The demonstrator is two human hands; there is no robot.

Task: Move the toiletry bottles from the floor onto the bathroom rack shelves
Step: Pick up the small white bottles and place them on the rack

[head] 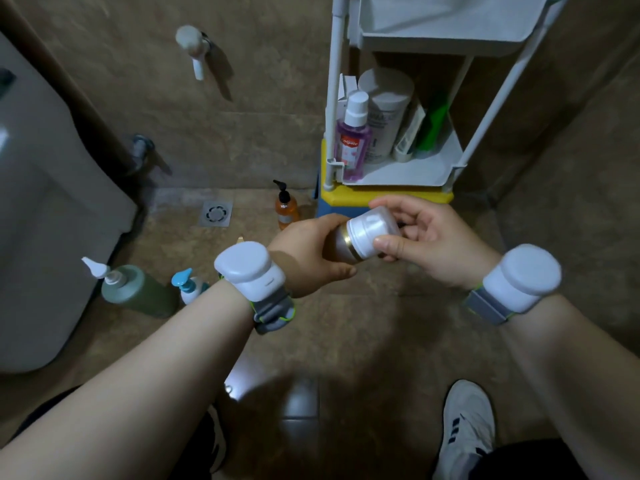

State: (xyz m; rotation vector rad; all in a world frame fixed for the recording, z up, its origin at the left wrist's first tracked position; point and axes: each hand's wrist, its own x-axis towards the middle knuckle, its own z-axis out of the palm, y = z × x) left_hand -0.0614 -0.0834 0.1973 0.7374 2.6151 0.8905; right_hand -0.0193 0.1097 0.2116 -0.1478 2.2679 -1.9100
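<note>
Bottle (pixel 363 239) body mostly hidden inside left hand (pixel 310 252); only gold band and white cap show, label unreadable. Right hand (pixel 427 237) fingertips covered partly by the cap. Blue-pump bottle (pixel 188 285) lower half blocked by left wrist device (pixel 249 270). Rack (pixel 408 98) cut off at top edge; upper shelf contents not visible. Items behind the mouthwash (pixel 353 140) overlap, the green one (pixel 433 123) possibly a tube, too blurred to tell. Toilet (pixel 45 202) cropped at left edge. Amber pump bottle (pixel 285 209) label too small to read. Right shoe (pixel 465 431) cut by bottom edge.
</note>
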